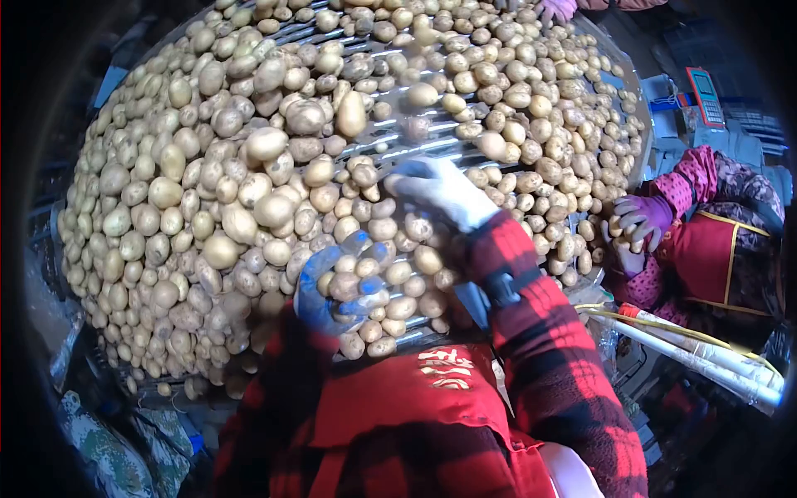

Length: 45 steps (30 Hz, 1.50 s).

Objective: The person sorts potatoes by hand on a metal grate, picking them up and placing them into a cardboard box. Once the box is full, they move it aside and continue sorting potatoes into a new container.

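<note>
My left hand [320, 286], in a blue-stained glove, curls around a few small potatoes [344, 285] at the near side of a wide heap. Its fingers point up and right, with more potatoes close around them. My right hand [448, 192], in a white glove, reaches over the middle of the heap. Its fingertips point left, beside a cluster of small potatoes [363, 174]. Motion smears this hand and its underside is hidden, so a hold cannot be made out. Metal bars [415, 149] show between the potatoes just beyond it.
Larger potatoes [220, 249] pile up on the left. At the right edge, another person's purple-gloved hand [646, 217] holds potatoes. A further pink-gloved hand [558, 8] is at the top. White tubes [697, 357] lie at the lower right, and a red-framed device [705, 95] stands beyond the heap.
</note>
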Available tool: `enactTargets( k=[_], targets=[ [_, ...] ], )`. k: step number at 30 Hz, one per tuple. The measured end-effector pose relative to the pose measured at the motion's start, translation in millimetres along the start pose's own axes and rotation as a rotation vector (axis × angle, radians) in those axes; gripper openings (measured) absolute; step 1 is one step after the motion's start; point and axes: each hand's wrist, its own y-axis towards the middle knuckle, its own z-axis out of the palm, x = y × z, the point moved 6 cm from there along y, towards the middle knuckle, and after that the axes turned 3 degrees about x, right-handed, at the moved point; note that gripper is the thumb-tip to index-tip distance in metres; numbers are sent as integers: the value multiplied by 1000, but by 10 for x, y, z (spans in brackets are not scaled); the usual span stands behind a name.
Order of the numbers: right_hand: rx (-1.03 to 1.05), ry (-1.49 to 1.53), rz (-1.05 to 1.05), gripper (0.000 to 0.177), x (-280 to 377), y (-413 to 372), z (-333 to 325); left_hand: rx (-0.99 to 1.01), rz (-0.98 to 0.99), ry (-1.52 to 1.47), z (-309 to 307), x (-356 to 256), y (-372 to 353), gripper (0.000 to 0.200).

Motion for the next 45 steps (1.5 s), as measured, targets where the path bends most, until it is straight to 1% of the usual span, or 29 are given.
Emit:
enactTargets(
  k=[1,3,5,6,7,8,9,10,12,15,17,18,19,21,24,25,26,27,28,29,30,32,33,34,35,37,38,43,45],
  targets=[
    [1,391,112,39,-91,-273,-6,-9,-27,3,-30,-38,-29,21],
    [-105,761,-108,53,-37,-788,-173,130,-73,-54,-97,-86,-26,21],
    [-206,854,-273,62,-91,-1094,-415,226,-92,-87,-98,-104,-23,22],
    [-236,865,-277,59,-157,-1103,-592,306,-121,-82,-98,-125,11,24],
    [-259,819,-338,51,-356,-1085,-865,306,-117,-96,-92,-119,3,27],
    [-285,810,-334,45,-268,-1087,-961,305,-113,-110,-74,-113,-1,29],
    [-312,799,-332,39,-187,-1117,-1019,230,-75,-144,-70,-73,-44,32],
    [-240,861,-350,30,-87,-1160,-998,158,-38,-175,-69,-55,-43,35],
    [-424,291,-454,26,34,-1214,-786,269,-127,-250,-39,15,40,40],
    [-336,21,-443,28,440,-1303,35,196,-73,-247,85,59,142,42],
    [-187,252,-293,27,357,-1401,543,177,-27,-248,134,48,142,40],
    [-95,516,-211,27,191,-1377,775,209,-62,-240,135,44,142,41],
    [44,956,-219,28,-429,-1017,1006,239,-86,-232,111,25,147,42],
    [26,1098,-182,20,-255,-1379,1216,240,-39,-147,-21,-23,135,44],
    [-213,1334,-83,25,-397,-1836,1286,272,-127,-44,80,272,314,48],
    [-182,1447,-282,33,-581,-1918,1265,254,-117,-1,158,404,336,49],
    [-234,1532,-377,41,-768,-1947,1254,197,-74,120,198,524,390,48],
    [-275,1612,-468,50,-894,-1952,1254,82,78,442,199,689,467,48],
    [-359,1591,-502,50,-973,-2035,1243,-58,206,791,189,853,508,48],
    [18,1650,-755,46,-787,-2080,1250,-164,301,1069,161,1017,530,48],
    [-461,1036,-703,42,-721,-2249,1174,61,633,1544,186,1068,653,48],
    [-717,772,-702,38,-599,-2414,1021,243,768,1705,348,1369,660,45],
    [-678,913,-702,38,-628,-2343,919,249,815,1785,370,1467,704,41],
    [-643,1057,-700,40,-661,-2274,817,386,1002,1897,576,1618,658,39],
    [-726,943,-639,43,-696,-2248,722,410,1099,1914,678,1721,654,37],
    [-374,1275,-793,49,-759,-2037,632,443,1079,2000,755,1755,698,36],
    [-461,1243,-716,53,-723,-2070,621,430,1080,2041,772,1738,757,34],
    [-235,1575,-873,47,-876,-1667,420,416,1067,2420,906,1681,915,30],
    [120,1832,-941,52,-732,-1641,418,407,1121,2414,922,1637,901,30]
  ],
)
